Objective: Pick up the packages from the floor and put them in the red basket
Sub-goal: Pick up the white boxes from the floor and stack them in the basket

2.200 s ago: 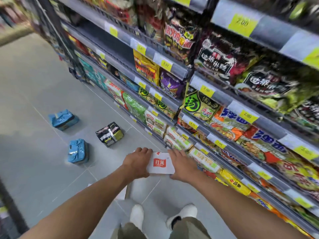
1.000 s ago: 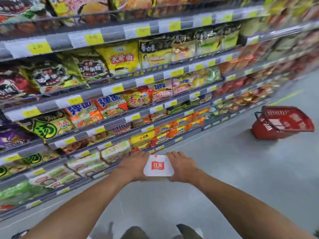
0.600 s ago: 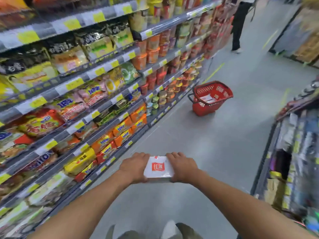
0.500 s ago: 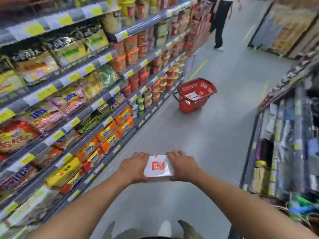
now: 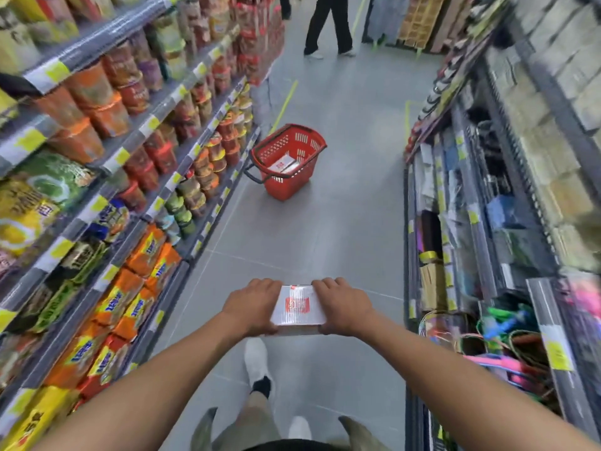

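Observation:
I carry a white package with a red label (image 5: pixel 297 307) in front of me at waist height. My left hand (image 5: pixel 252 305) grips its left side and my right hand (image 5: pixel 343 307) grips its right side, fingers curled over the far edge. The red basket (image 5: pixel 294 185) stands on the grey floor further down the aisle, straight ahead and slightly left of centre, its black handle folded down on the left. A white package with a red mark (image 5: pixel 283 164) lies inside it.
Shelves of noodle bags and cups (image 5: pixel 107 177) line the left side of the aisle. Shelves of hanging goods (image 5: pixel 487 222) line the right. A person in dark trousers (image 5: pixel 328 24) stands at the far end. My white shoe (image 5: pixel 257 359) is on the floor below the package.
My view has swung round from the floor packages along the left shelves to face down the aisle. The red basket has come into view and closer. Both hands kept holding the white package.

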A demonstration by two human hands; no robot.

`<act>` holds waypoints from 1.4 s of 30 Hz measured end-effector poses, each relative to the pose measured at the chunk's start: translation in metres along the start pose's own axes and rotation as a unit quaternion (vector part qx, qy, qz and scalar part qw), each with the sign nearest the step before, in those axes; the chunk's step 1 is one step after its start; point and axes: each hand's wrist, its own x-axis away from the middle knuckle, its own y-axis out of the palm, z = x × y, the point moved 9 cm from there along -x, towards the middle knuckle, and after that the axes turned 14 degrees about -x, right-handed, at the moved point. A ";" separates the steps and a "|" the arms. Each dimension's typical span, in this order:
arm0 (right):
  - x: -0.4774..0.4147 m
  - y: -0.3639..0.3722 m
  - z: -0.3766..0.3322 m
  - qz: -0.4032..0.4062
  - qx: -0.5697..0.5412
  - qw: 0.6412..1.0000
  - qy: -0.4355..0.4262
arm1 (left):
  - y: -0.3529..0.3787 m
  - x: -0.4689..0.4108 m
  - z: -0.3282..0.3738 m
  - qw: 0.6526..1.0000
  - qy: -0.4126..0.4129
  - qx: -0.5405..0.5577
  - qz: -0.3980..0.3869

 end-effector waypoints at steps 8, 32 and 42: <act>-0.095 -0.039 0.017 0.015 -0.013 0.999 0.040 | -0.030 -0.099 -0.055 0.999 0.041 -0.012 -0.001; -0.324 -0.204 0.220 0.046 -0.072 0.987 0.137 | -0.153 -0.460 -0.062 0.986 0.159 -0.055 -0.020; -0.452 -0.316 0.311 0.005 -0.033 0.996 0.080 | -0.227 -0.607 -0.074 0.996 0.085 0.005 -0.021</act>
